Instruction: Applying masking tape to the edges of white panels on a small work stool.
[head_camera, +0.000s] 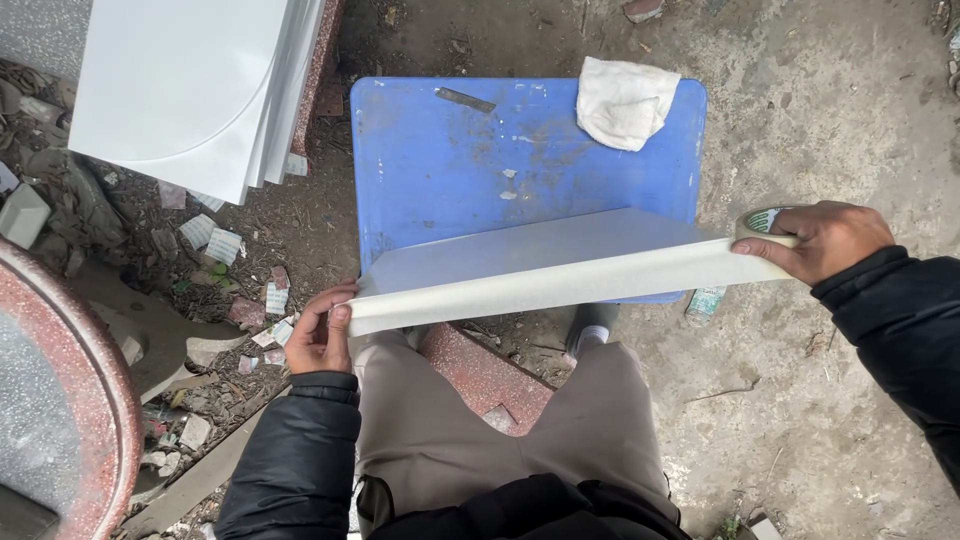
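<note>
A strip of pale masking tape (560, 285) runs taut from left to right along the near edge of a thin grey panel (520, 250), which rests on a blue plastic tabletop (440, 160). The left hand (320, 335) is closed on the strip's free end, thumb pressing it against the panel's left corner. The right hand (825, 240) is curled around the tape roll (765, 222), fingers wrapped over its rim, held just past the panel's right corner and beyond the tabletop's right edge. The strip spans the whole panel between the two hands.

On the tabletop's far right corner lies a crumpled white cloth (625, 100), well apart from the tape; a small dark metal strip (465, 98) lies near the far edge. The middle of the tabletop is bare. To the far left stands a stack of white sheets (190, 90) over littered ground; a reddish speckled stone slab (75, 400) curves along the left edge. Bare concrete floor (830, 110) opens to the right.
</note>
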